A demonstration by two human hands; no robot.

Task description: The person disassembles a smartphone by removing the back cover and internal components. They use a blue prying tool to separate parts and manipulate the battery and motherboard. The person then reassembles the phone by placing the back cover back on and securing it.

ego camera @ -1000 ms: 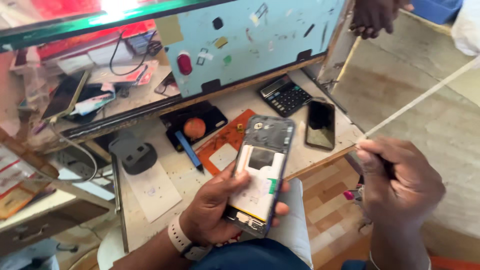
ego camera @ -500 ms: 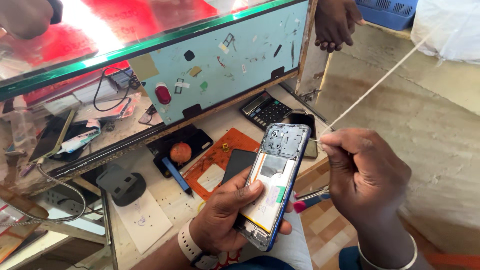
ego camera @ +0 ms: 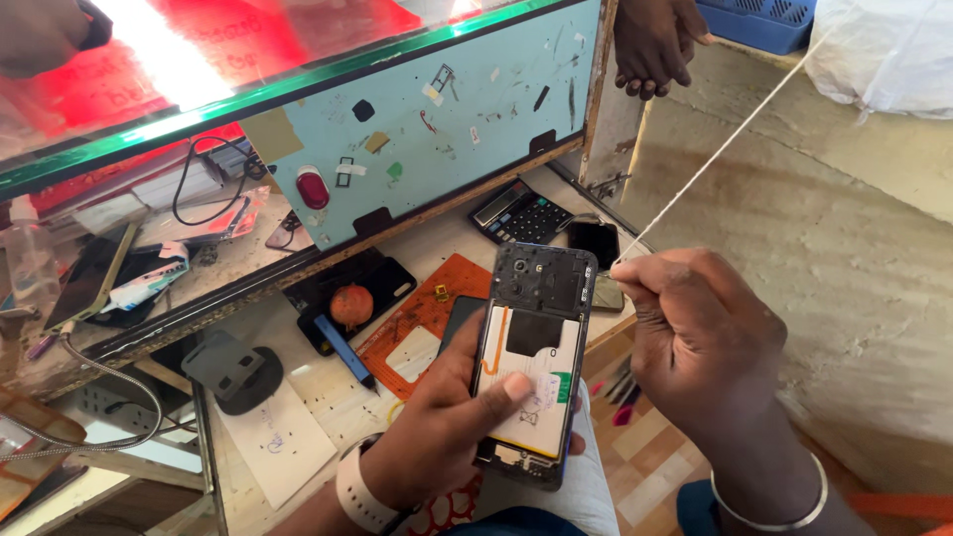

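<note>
The left hand [ego camera: 447,427] holds an opened phone [ego camera: 533,362] from below, fingers curled round its left edge and the thumb lying across the white battery [ego camera: 526,392] inside. The phone has no back cover; its dark frame and upper board show, and it is tilted with the top end away from the person, over the lap and the near edge of the tabletop [ego camera: 328,397]. A pale band sits on the left wrist.

The right hand [ego camera: 700,342] is closed, its fingertips pinched on a thin white string [ego camera: 735,124] just beside the phone's top right corner. The string runs taut up and to the right, out of view. A thin metal bangle circles the right wrist.

On the tabletop behind the phone lie an orange mat [ego camera: 422,318], a blue-handled tool [ego camera: 344,349], a small reddish round fruit [ego camera: 351,305] on a black tray, a calculator [ego camera: 519,212] and a second dark phone [ego camera: 593,241]. A pale blue panel [ego camera: 447,109] stands at the back, dotted with small parts.

Another person's hand [ego camera: 655,45] hangs down at the top, near the panel's right end.
</note>
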